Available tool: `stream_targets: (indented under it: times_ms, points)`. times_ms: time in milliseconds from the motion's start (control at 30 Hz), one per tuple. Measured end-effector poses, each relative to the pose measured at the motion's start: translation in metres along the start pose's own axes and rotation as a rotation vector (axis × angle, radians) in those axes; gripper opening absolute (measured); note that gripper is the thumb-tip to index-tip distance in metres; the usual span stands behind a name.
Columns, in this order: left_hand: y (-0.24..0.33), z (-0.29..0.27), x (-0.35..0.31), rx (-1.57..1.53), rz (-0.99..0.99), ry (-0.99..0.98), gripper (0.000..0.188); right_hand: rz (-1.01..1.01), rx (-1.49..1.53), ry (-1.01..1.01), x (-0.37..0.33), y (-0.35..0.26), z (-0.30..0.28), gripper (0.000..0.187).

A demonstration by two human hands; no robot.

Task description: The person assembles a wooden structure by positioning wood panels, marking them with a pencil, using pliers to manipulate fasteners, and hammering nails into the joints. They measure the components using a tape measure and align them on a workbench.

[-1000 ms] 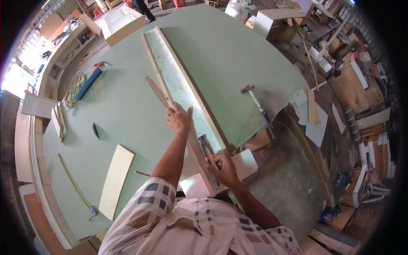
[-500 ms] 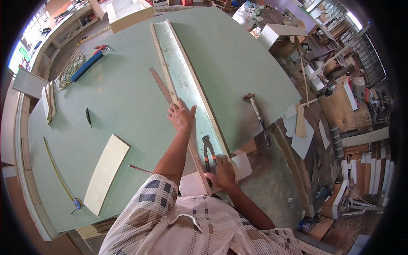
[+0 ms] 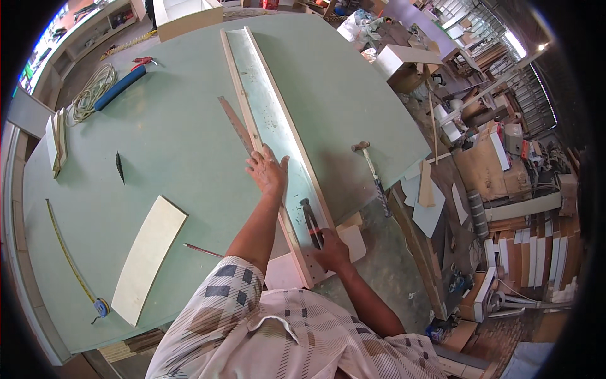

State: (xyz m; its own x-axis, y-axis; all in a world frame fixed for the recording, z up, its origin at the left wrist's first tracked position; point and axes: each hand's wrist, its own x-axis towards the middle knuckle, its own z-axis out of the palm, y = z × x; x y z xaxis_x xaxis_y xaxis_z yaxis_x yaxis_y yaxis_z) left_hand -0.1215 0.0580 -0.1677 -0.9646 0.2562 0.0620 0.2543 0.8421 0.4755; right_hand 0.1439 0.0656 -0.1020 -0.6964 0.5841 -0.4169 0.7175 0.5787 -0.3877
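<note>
A long, shallow wooden channel point(image 3: 268, 107) with raised side rails and a shiny pale bottom lies lengthwise in front of me. Across its left rail rests my left hand point(image 3: 268, 174), fingers spread and thumb apart. My right hand point(image 3: 331, 252) is closed around the handles of dark pincers point(image 3: 310, 218) at the near end of the channel. The pincers' head points away from me, over the channel's bottom. Small dark bits are scattered along that bottom. Beside the left rail, just beyond my left hand, lies a narrow flat strip point(image 3: 233, 120).
The green tabletop point(image 3: 189, 139) carries a hammer point(image 3: 372, 174) at right. On the left are a curved pale panel point(image 3: 148, 259), a pencil point(image 3: 202, 250), a tape measure point(image 3: 101, 307), a dark spiral bit point(image 3: 119, 167), a blue roll point(image 3: 120, 88) and coiled hose point(image 3: 91, 95). Wood offcuts crowd the right.
The pincers' handles have come closer together in my right hand, and the tool has turned slightly. My left hand stays on the rail. The view has shifted a little.
</note>
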Motion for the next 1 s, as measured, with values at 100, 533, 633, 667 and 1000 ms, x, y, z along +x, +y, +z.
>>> stream_targets:
  times_ms: [100, 533, 633, 667, 1000]
  points:
    - [-0.002, 0.0, 0.0, -0.112, 0.003, -0.023, 0.082, 0.192, 0.524, -0.234, 0.004, 0.015, -0.014, 0.045]
    - [-0.007, 0.003, 0.002, -0.188, -0.018, -0.063, 0.08, 0.321, 0.582, -0.571, 0.024, 0.028, -0.057, 0.036]
    - [-0.008, 0.002, 0.003, -0.172, -0.025, -0.03, 0.08, 0.342, 0.468, -0.685, 0.036, 0.024, -0.072, 0.036]
    - [-0.008, 0.002, 0.002, -0.168, -0.017, -0.041, 0.08, 0.306, 0.403, -0.73, 0.04, 0.021, -0.077, 0.039]
    - [-0.004, -0.011, 0.001, -0.184, -0.026, -0.092, 0.075, 0.358, 0.115, -0.825, 0.079, -0.037, -0.112, 0.031]
